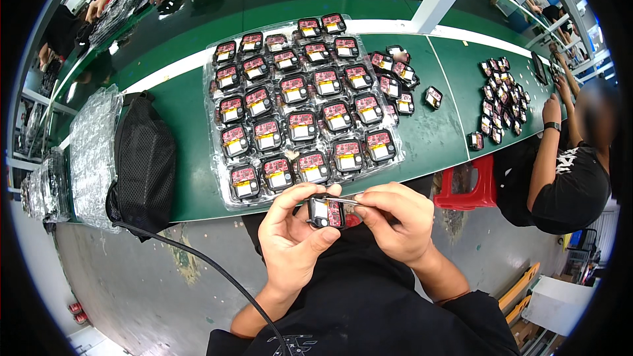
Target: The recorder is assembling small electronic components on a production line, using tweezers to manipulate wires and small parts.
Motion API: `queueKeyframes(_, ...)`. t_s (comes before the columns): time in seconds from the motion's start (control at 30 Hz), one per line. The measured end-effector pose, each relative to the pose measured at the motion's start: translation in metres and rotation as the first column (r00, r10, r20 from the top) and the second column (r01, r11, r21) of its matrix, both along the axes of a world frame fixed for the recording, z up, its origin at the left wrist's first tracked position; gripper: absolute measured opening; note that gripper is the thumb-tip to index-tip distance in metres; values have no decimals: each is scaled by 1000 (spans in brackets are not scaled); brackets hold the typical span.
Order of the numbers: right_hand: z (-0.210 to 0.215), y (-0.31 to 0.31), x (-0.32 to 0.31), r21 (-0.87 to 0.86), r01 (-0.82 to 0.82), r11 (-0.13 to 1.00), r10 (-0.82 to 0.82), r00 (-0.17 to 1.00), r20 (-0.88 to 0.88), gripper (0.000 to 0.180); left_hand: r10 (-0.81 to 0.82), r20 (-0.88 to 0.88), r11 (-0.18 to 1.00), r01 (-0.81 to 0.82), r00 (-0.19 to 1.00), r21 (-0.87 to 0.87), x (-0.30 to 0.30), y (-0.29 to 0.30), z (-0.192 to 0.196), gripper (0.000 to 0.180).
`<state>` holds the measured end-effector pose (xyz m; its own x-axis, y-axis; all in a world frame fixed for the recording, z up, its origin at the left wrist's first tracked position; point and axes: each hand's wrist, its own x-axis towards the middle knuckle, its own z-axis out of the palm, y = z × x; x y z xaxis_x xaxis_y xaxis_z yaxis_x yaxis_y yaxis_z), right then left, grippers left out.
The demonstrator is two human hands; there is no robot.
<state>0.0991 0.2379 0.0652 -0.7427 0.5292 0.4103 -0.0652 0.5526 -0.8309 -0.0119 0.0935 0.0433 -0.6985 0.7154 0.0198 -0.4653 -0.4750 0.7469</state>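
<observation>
- The black-framed device [319, 215] is gripped by the left hand [289, 240], at six o'clock from the clear tray [217, 158].
- A slim metal tool [347, 202] is pinched by the right hand [403, 221]; the red board [334, 213] could be scratched by a slip.
- If the left grip is loosened, the device could be dropped.

The clear, rectangular plastic tray [215, 158] lies before me on the long green workbench [428, 142], with small black rounded-square devices [302, 125] in rows in it. Just right of it sits a loose cluster of similar black devices [382, 61]; farther right, a larger pile of them [488, 92]. To my left lies the black mesh bag [145, 151], with the clear, crinkled plastic stack [92, 158] beyond it. My hands are at the tray's near edge; the red plastic stool [486, 181] stands to their right.
</observation>
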Motion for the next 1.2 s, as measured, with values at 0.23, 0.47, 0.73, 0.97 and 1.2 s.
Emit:
queueKeyframes(0.23,2,2,-1,446,55,893,-55,998,-14,24,6,-14,999,-7,1000,-39,0,0,1,60)
queueKeyframes(0.47,-2,-4,-3,319,65,946,-64,998,-13,22,14,-19,998,-15,1000,-57,1,0,2,61)
queueKeyframes(0.73,-3,-14,-3,170,95,981,-100,995,20,20,50,-36,995,-53,998,-85,3,0,3,61)
queueKeyframes(0.97,-6,-17,-2,163,134,977,-144,989,47,20,75,-15,993,-76,997,-87,6,4,2,60)
queueKeyframes(1.2,-8,-17,-3,257,127,958,-136,991,18,23,58,-33,992,-61,998,-106,3,2,4,59)
